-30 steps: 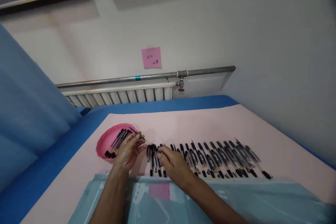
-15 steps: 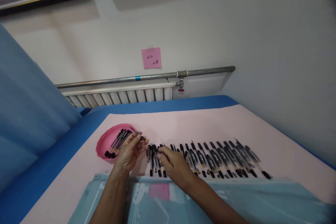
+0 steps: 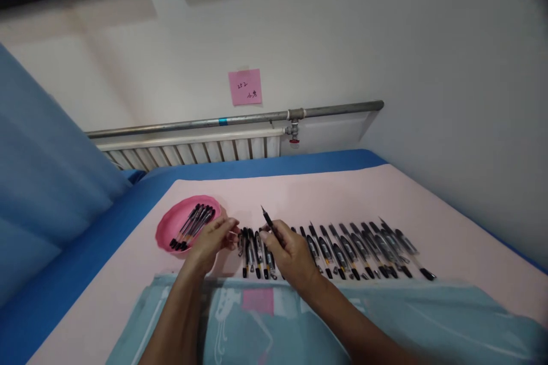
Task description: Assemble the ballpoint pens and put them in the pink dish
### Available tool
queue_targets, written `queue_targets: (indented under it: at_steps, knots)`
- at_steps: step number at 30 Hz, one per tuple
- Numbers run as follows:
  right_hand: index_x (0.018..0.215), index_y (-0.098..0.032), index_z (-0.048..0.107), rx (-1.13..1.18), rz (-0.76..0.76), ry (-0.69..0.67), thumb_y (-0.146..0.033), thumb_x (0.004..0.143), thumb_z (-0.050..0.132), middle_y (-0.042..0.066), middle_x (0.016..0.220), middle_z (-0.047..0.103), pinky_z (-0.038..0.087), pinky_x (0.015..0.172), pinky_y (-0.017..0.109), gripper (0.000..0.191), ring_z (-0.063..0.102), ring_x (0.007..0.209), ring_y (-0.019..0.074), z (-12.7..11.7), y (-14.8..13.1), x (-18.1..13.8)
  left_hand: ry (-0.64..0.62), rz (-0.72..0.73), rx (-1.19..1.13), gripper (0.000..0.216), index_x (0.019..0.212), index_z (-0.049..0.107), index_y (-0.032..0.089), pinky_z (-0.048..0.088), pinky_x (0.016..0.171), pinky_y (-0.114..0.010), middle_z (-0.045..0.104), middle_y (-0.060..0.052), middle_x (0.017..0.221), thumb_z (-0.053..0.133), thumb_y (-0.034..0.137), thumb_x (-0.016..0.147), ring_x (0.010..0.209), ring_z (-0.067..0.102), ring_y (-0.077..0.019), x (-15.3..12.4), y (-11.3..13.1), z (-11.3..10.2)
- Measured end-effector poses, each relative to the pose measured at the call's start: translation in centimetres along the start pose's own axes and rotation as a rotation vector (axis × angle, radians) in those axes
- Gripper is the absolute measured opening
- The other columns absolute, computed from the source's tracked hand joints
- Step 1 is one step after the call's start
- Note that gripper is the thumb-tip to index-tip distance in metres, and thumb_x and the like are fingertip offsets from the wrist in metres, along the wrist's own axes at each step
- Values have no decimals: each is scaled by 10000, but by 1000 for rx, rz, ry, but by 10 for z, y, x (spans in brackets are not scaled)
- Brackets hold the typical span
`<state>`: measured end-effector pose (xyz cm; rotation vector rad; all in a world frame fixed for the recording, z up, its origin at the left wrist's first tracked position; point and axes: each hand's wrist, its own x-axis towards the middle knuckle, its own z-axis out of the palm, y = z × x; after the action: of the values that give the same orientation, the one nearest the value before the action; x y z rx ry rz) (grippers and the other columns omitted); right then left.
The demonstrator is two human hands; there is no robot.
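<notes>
A long row of black pens and pen parts (image 3: 342, 248) lies on a pink sheet (image 3: 325, 199). My right hand (image 3: 289, 251) is closed on one black pen (image 3: 268, 219), its tip pointing up and away. My left hand (image 3: 212, 242) hovers just left of the row's left end, fingers curled together, with a thin pale piece barely showing at its fingertips. A pink bowl (image 3: 171, 225) to the left holds several assembled black pens (image 3: 192, 225).
Light teal cloth (image 3: 299, 319) covers the near edge. Blue bedding (image 3: 98, 239) surrounds the pink sheet. A radiator (image 3: 192, 151) and pipe (image 3: 240, 120) run along the white wall, with a pink sticky note (image 3: 245, 86) above. A blue curtain (image 3: 38, 182) hangs at left.
The thin refill held up by my left hand is gone from there. My right hand has lifted a pen from the row. The camera tilted down slightly.
</notes>
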<state>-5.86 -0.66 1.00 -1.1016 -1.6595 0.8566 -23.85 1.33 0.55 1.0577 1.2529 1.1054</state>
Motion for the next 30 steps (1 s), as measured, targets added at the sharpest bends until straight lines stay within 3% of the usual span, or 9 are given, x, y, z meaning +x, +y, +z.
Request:
queue_targets:
  at_steps: [5,8,12,21,30]
  knots:
    - [733,-181,530,-20,-10,-3,-351,830,431,-36,588,474,345,543,190,220,443,558,99,0,1,-1,59,-74,659,104,602,477,174,295,427,-206,481,53,452,550,235,646,415,427,-90,5,-17,3]
    - [716,-181,521,-50,-12,-2,-349,833,434,-41,571,458,336,541,190,222,437,550,96,0,3,0,148,-48,867,76,571,496,174,264,448,-216,503,38,486,566,198,587,475,449,-107,7,-23,6]
    - [734,-177,532,-66,-19,-18,-324,835,429,-36,583,475,337,548,188,206,452,566,97,0,3,0,139,-28,1065,59,606,521,174,264,474,-225,556,11,556,558,218,595,535,489,-127,8,-23,7]
    - [666,-177,491,-72,-50,-21,-321,824,425,-45,555,461,318,510,182,223,426,527,85,0,1,0,95,-69,1174,48,639,563,172,275,495,-243,618,-42,612,545,206,609,581,539,-166,8,-20,4]
    - [624,-185,443,-79,-37,-32,-313,819,434,-54,541,426,302,508,182,234,403,505,79,0,0,-1,74,-57,1133,131,490,517,181,281,517,-280,567,-60,503,546,225,611,530,523,-189,-2,-13,5]
